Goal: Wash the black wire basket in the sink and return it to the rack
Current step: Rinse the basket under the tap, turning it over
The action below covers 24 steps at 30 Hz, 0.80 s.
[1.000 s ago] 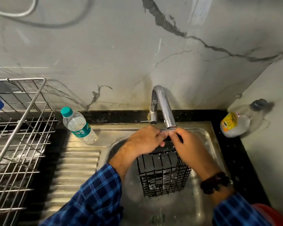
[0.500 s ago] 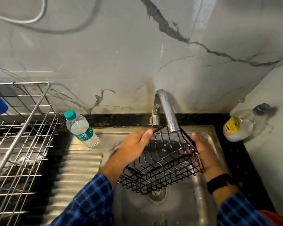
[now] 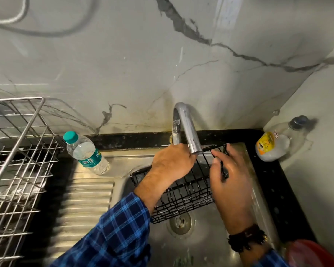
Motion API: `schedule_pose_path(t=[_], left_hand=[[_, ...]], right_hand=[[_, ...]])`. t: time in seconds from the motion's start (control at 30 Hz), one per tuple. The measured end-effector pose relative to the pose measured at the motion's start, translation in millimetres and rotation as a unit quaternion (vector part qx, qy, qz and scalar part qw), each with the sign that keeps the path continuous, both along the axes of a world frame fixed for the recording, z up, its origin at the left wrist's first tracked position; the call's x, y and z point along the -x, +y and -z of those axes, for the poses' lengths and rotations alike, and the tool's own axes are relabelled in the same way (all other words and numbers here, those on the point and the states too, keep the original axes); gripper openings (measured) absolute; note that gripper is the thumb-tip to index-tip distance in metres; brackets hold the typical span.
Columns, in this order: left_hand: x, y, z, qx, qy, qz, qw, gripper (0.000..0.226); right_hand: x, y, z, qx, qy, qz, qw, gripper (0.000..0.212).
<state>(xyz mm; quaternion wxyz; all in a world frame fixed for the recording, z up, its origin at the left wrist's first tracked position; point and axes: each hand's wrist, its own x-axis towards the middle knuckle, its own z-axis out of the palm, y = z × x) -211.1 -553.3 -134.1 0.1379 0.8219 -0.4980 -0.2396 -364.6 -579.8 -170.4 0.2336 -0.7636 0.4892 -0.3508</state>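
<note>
The black wire basket [image 3: 189, 195] lies tilted on its side in the steel sink [image 3: 210, 245], just under the tap spout [image 3: 189, 130]. My left hand [image 3: 172, 162] grips its near upper edge by the spout. My right hand [image 3: 229, 180] holds its right rim, fingers curled through the wires. The silver wire rack [image 3: 17, 151] stands on the counter at the far left. The drain [image 3: 179, 222] shows below the basket.
A water bottle with a teal cap [image 3: 85, 153] lies on the ribbed drainboard [image 3: 81, 205]. A soap bottle with a yellow label [image 3: 272, 145] leans in the right corner. A red object [image 3: 312, 253] sits at the bottom right. Marble walls close in behind and right.
The basket stood upright under the tap a second ago; both hands have since tipped and turned it onto its side, lower in the sink.
</note>
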Motion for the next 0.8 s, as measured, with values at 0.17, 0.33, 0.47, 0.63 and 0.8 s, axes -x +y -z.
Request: schedule_pose_path(t=[0.17, 0.33, 0.47, 0.63, 0.8], left_hand=[[6.0, 4.5, 11.0, 0.023, 0.031, -0.034, 0.999, 0.047], [9.8, 16.0, 24.4, 0.034, 0.038, -0.004, 0.999, 0.05], [1.9, 30.5, 25.7, 0.039, 0.115, 0.05, 0.991, 0.042], [-17.1, 50.1, 24.4, 0.048, 0.065, 0.151, 0.985, 0.025], [-68.4, 82.0, 20.1, 0.084, 0.044, 0.139, 0.986, 0.032]], right_hand=[[-4.4, -5.5, -0.2, -0.014, 0.275, -0.094, 0.957, 0.065], [-10.0, -16.3, 2.4, 0.04, 0.354, -0.203, 0.912, 0.056], [-4.5, -39.5, -0.4, 0.069, 0.298, -0.263, 0.915, 0.027], [-11.1, -42.0, 4.6, 0.083, 0.24, -0.181, 0.95, 0.023], [0.4, -45.8, 14.7, -0.054, 0.096, -0.047, 0.993, 0.048]])
